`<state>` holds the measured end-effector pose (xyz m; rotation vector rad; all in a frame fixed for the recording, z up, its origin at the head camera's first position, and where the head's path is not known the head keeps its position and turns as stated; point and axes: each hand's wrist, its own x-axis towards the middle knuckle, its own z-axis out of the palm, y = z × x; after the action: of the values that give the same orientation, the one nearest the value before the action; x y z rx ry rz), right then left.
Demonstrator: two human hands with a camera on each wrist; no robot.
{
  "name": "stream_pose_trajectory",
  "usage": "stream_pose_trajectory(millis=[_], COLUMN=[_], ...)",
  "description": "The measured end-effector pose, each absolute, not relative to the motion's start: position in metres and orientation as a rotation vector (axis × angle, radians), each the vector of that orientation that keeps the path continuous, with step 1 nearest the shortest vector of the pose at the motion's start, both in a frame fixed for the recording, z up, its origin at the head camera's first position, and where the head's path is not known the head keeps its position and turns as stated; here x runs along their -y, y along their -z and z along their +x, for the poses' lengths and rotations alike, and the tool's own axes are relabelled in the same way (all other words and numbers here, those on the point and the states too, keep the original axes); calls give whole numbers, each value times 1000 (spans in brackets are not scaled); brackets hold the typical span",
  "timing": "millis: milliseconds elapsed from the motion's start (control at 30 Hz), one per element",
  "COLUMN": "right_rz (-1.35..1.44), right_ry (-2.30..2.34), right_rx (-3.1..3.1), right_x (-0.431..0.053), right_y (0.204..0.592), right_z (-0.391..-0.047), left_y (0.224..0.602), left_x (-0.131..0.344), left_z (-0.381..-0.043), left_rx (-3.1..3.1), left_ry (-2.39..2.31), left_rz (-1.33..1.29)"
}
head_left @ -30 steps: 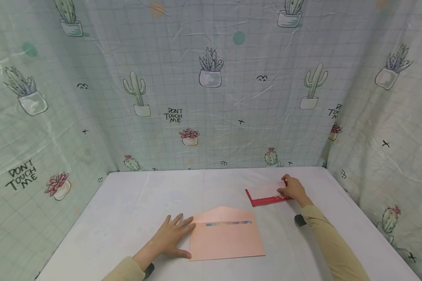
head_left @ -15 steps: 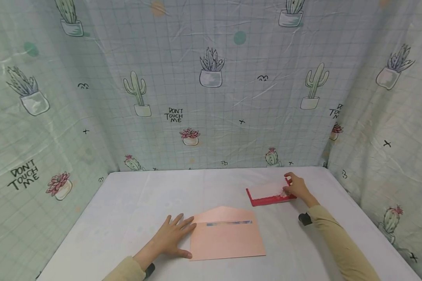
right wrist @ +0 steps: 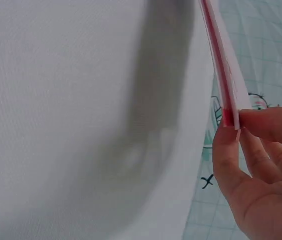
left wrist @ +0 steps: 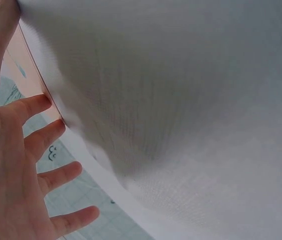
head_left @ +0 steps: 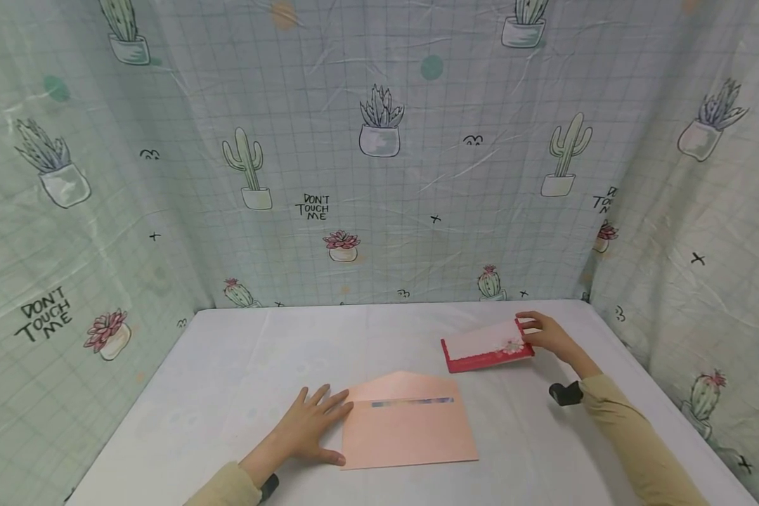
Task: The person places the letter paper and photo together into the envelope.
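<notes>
A peach envelope (head_left: pixel 411 436) lies on the white table with its pointed flap unfolded away from the person and a thin bluish strip below the flap. At its left edge rests the left hand (head_left: pixel 306 425), fingers spread; in the left wrist view its fingertips (left wrist: pixel 57 125) touch the envelope's edge. Farther back on the right is a greeting card (head_left: pixel 481 343), pale with a red border and a small floral patch at its lower right corner. The right hand (head_left: pixel 550 339) pinches the card's right end, between thumb and fingers in the right wrist view, with that end raised.
The white table (head_left: pixel 247 358) meets a cactus-print curtain (head_left: pixel 379 197) at the back and both sides. Dark wrist-worn devices sit under both wrists, the right one (head_left: pixel 566 393) plainly showing.
The right hand has slid rightward along the card to its right end, uncovering the floral corner, and that end has risen. The left hand and envelope have stayed put.
</notes>
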<state>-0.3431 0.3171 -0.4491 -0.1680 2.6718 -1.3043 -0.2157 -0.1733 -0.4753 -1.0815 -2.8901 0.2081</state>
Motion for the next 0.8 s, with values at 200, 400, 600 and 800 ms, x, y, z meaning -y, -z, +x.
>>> stream_pose_trajectory(millis=[200, 400, 600, 800], right_rz=[-171, -106, -42, -26], right_ry=[1445, 1510, 1519, 1574], right_rx=[-2515, -2430, -2398, -2360], right_x=[-322, -324, -325, -327], right_y=[445, 443, 441, 439], right_z=[-341, -335, -331, -325], left_y=[477, 480, 482, 482], left_x=[174, 175, 176, 176], left_z=[-217, -218, -218, -218], left_rx=[2890, 2877, 2867, 2851], left_ry=[-191, -153, -175, -175], left_rz=[-1085, -1096, -1095, -1105])
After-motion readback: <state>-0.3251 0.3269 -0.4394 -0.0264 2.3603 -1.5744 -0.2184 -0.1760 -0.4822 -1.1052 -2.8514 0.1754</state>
